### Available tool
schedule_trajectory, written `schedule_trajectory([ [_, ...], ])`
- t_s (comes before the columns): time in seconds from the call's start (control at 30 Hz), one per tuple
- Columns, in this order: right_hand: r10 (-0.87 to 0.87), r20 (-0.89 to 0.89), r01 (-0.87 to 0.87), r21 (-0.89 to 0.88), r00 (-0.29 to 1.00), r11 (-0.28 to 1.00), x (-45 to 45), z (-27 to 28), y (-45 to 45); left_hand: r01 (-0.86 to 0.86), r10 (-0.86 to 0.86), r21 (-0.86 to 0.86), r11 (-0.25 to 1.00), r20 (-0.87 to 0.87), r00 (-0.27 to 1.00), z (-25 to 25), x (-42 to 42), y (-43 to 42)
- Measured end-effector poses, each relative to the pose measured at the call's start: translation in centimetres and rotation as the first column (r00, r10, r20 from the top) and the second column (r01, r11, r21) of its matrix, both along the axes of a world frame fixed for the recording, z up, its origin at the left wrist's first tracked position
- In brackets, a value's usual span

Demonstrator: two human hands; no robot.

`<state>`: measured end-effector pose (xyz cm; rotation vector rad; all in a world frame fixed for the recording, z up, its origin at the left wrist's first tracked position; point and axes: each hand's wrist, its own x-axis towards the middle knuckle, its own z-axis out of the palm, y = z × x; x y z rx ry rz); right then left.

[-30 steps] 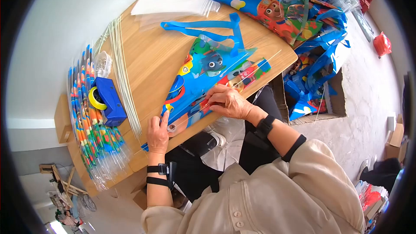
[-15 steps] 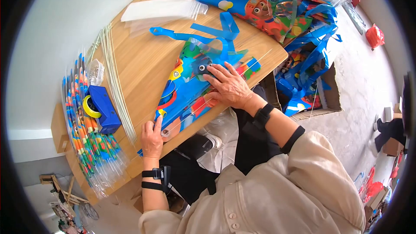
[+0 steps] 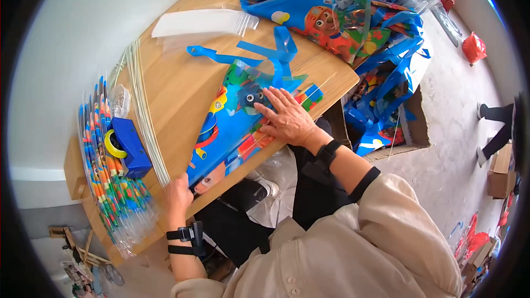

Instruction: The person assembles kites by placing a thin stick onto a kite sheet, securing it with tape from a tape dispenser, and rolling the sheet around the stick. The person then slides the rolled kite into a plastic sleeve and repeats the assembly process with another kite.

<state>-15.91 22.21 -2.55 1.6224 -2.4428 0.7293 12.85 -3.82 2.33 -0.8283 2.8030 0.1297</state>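
A blue cartoon-printed plastic kite (image 3: 223,124) lies folded on the table near its front edge, with a thin rod along it. My right hand (image 3: 290,121) rests flat on its upper part, fingers spread over the print. At the kite's lower left corner, my left hand (image 3: 178,192) is closed, its fingers curled at the corner; its fingertips are partly hidden. Blue ribbon tails (image 3: 279,49) trail from the kite's top across the wood.
Thin pale rods (image 3: 144,105), a blue tape dispenser (image 3: 132,146) and sleeved rolled kites (image 3: 105,171) lie left on the table (image 3: 171,94). Clear bags (image 3: 201,24) and more kites (image 3: 326,16) lie at the back. A cardboard box (image 3: 417,116) holds others. A person's legs (image 3: 494,132) show far right.
My left hand has shifted left and down to the kite's corner, and its outstretched index finger has curled in. My right hand stays flat on the kite. A person's legs have come into fuller view at right.
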Motion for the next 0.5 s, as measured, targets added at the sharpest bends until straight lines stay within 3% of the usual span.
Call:
schedule_trajectory([
  [0.07, 0.006, 0.006, -0.006, -0.02, 1.0, 1.0, -0.4, 0.1, 0.1, 0.021, -0.049, 0.065, 0.998, 0.467, 0.883, 2.3, -2.8, 0.1],
  [0.1, 0.006, 0.0, -0.006, -0.02, 1.0, 1.0, -0.4, 0.2, 0.1, 0.021, -0.048, 0.064, 0.998, 0.462, 0.886, 3.2, -5.0, 0.6],
  [0.17, -0.018, 0.005, 0.018, 0.0, 1.0, 1.0, -0.3, 0.2, 0.0, 0.12, -0.111, 0.276, 0.953, -0.049, 0.993, 4.3, -9.7, 1.6],
  [0.23, -0.016, 0.024, 0.017, -0.022, 1.0, 1.0, -0.2, 0.2, 0.0, 0.284, -0.189, 0.45, 0.846, -0.246, 0.951, 4.0, -16.7, 3.9],
  [0.3, -0.021, 0.043, 0.023, -0.029, 0.999, 0.999, -0.4, 0.5, 0.2, 0.524, -0.371, 0.393, 0.756, -0.403, 0.837, 1.3, -23.0, 6.4],
  [0.37, -0.003, 0.054, 0.001, 0.034, 0.999, 0.999, -0.6, 0.7, 0.3, 0.523, -0.497, 0.151, 0.839, -0.181, 0.849, 0.0, -27.5, 9.2],
  [0.5, -0.006, 0.094, 0.016, -0.114, 0.996, 0.993, -0.5, 0.1, 0.0, 0.534, -0.515, 0.069, 0.843, -0.185, 0.837, -2.1, -35.6, 9.8],
])
